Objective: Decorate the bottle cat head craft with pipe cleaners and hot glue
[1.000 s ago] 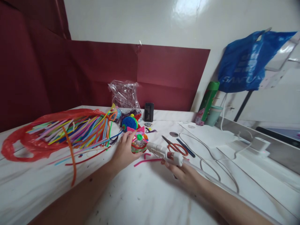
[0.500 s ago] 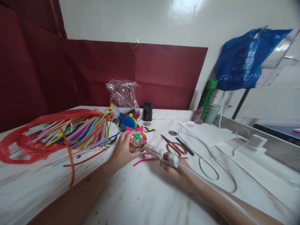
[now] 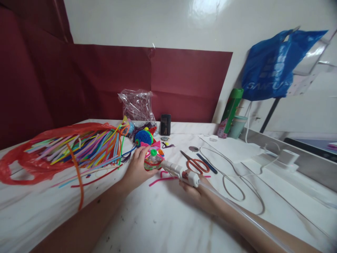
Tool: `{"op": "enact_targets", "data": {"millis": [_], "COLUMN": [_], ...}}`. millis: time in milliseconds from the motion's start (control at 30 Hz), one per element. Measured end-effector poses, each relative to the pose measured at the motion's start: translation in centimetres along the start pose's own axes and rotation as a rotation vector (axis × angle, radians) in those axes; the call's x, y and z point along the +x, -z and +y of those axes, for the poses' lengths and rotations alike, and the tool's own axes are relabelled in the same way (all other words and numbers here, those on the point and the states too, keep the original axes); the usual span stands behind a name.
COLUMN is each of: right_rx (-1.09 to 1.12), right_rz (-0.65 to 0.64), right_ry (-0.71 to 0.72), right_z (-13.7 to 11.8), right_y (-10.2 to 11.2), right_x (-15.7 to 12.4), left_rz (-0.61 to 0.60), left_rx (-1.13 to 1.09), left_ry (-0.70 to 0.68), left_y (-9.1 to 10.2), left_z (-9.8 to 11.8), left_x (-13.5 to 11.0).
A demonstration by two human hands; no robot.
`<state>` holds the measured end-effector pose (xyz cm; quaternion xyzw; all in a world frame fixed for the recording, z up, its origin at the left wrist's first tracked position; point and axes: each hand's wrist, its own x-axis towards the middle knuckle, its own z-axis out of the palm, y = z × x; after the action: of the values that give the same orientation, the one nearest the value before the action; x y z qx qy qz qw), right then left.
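My left hand (image 3: 137, 168) is closed round a small clear bottle craft (image 3: 153, 159) decorated with pink, green and orange pipe-cleaner pieces, holding it on the white table (image 3: 163, 218). My right hand (image 3: 197, 191) grips a white glue gun (image 3: 180, 172), with a long clear glue stick running back along my forearm. The gun's nozzle points at the craft's right side and touches or nearly touches it. A loose pink pipe cleaner (image 3: 161, 180) lies on the table just below the nozzle.
A red plastic bag (image 3: 34, 163) spilling several coloured pipe cleaners lies at left. A blue yarn ball (image 3: 143, 137), a clear bag (image 3: 137, 105) and a black device (image 3: 165, 124) stand behind the craft. Orange-handled scissors (image 3: 196, 163) and a white cable (image 3: 237, 179) lie to the right. A blue bag (image 3: 273, 66) hangs at far right.
The glue gun's nozzle has moved slightly left, closer to the craft. My left hand keeps holding the craft in place. The view has shifted a little.
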<state>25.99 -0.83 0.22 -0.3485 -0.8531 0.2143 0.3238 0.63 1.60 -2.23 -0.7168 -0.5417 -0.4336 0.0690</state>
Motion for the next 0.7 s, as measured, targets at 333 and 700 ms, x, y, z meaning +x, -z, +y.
{"op": "enact_targets", "data": {"millis": [333, 700], "right_rx": [0.046, 0.015], "right_rz": [0.007, -0.007], "right_ry": [-0.026, -0.009], "right_z": [0.13, 0.36], "right_y": [-0.12, -0.06], "right_x": [-0.14, -0.15], "left_rz": [-0.016, -0.004], "left_rx": [-0.002, -0.020], "left_ry": [-0.009, -0.024], "left_y": [0.05, -0.05], "left_z": [-0.02, -0.34], "left_x": [-0.01, -0.13]}}
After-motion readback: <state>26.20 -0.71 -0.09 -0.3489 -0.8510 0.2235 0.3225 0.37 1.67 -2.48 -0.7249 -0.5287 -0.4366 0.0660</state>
